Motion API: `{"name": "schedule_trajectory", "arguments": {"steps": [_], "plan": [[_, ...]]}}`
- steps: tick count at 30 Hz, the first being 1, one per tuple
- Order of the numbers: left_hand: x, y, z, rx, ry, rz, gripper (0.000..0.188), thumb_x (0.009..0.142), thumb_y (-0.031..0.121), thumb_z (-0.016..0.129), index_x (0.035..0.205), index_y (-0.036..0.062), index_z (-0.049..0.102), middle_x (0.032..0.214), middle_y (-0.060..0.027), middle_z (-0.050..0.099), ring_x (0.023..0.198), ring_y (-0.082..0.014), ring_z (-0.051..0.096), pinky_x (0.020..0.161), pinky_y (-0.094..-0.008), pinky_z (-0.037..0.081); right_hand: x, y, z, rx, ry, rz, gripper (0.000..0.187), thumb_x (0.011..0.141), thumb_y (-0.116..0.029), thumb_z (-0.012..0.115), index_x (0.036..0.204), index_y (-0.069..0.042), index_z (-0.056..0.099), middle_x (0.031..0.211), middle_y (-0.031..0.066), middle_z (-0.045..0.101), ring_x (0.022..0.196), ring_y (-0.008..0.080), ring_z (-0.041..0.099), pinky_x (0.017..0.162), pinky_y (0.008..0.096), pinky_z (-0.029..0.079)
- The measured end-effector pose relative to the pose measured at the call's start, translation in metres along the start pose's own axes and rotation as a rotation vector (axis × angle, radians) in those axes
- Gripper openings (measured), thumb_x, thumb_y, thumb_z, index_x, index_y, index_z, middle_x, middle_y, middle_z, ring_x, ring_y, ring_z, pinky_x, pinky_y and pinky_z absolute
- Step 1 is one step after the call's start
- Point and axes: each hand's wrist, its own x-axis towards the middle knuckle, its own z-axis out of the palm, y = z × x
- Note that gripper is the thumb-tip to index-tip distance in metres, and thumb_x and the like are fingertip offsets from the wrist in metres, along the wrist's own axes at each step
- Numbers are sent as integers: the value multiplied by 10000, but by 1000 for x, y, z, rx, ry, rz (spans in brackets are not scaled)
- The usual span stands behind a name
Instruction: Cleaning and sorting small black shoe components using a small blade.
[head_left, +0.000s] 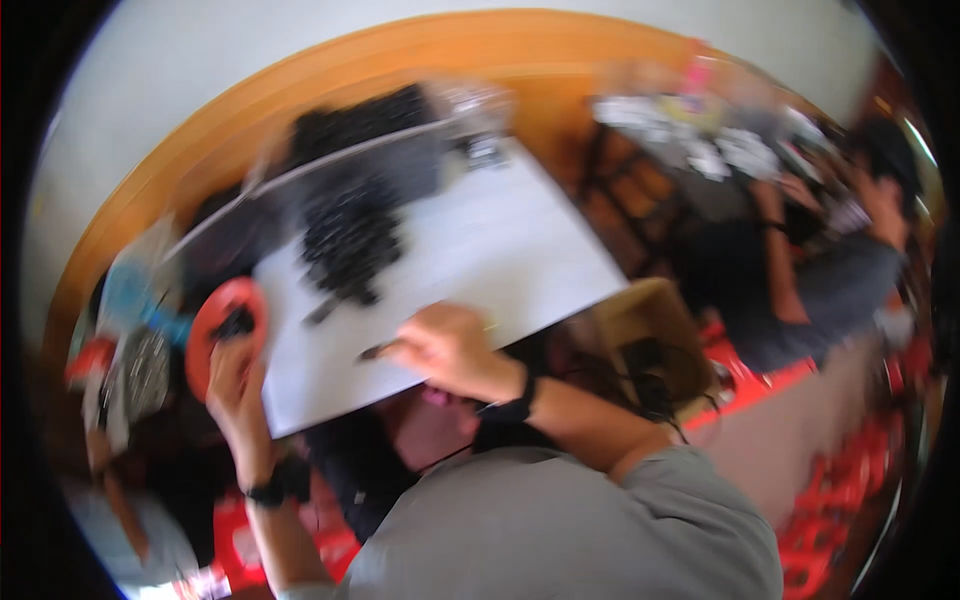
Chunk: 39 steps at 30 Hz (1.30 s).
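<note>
On the white table top (500,250) lies a heap of small black pieces (350,235), with a few loose ones at its near end. My right hand (455,350) is closed over the near part of the table; a short, dark, slim object (374,351) sticks out from its fingers to the left. Blur hides what kind of thing it is. At the table's left edge, my left hand (235,390) is at the near side of an orange-red oval dish (200,345). Some black pieces (235,322) lie in the dish, just beyond my fingertips. Motion smears those fingers.
Behind the heap stands a long grey bin (400,165) filled with black pieces. A cardboard box (660,335) is at the table's right side. Farther right, a co-worker (790,290) sits at another table with white items (740,150). Another person's arm (125,510) shows at far left.
</note>
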Motion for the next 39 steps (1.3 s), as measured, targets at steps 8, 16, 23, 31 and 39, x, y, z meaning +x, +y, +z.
{"name": "schedule_trajectory", "arguments": {"steps": [8, 16, 23, 31, 39], "plan": [[-22, -23, 33, -261, -66, -77, 106, 925, -21, 637, 1016, -11, 690, 860, 9, 544, 720, -66, 476, 612, -211, 351, -5, 2, 6, -101, -7, -5, 319, 830, -301, 785, 733, -95, 562, 728, 87, 598, 706, 325, 618, 644, 472, 477], [-23, -71, 55, -384, -39, -232, 148, 878, 27, 636, 990, -6, 727, 780, 35, 586, 662, -46, 453, 585, -222, 321, -9, 3, 16, -95, -102, 6, 316, 886, -359, 751, 804, -100, 589, 762, 76, 595, 757, 317, 623, 655, 463, 472], [-17, -41, 58, -505, -32, -152, 193, 853, -6, 688, 1017, -84, 754, 817, -85, 698, 709, -163, 593, 680, -304, 507, -8, 12, 14, -135, -142, 88, 323, 877, -352, 744, 792, -103, 558, 739, 79, 588, 751, 330, 621, 646, 464, 459], [-20, -59, 69, -425, -49, -46, 213, 878, -2, 705, 1070, -87, 741, 937, -134, 726, 792, -193, 635, 729, -329, 529, -9, 15, 11, -185, -122, 52, 343, 872, -352, 750, 778, -100, 537, 729, 59, 579, 728, 309, 614, 625, 445, 451], [-21, -45, 60, -294, -39, 63, 217, 912, -2, 684, 1093, -117, 716, 981, -164, 733, 835, -240, 650, 791, -367, 539, -8, 11, 13, -217, -111, 39, 339, 872, -361, 750, 786, -101, 551, 739, 59, 588, 744, 308, 622, 635, 454, 457]]}}
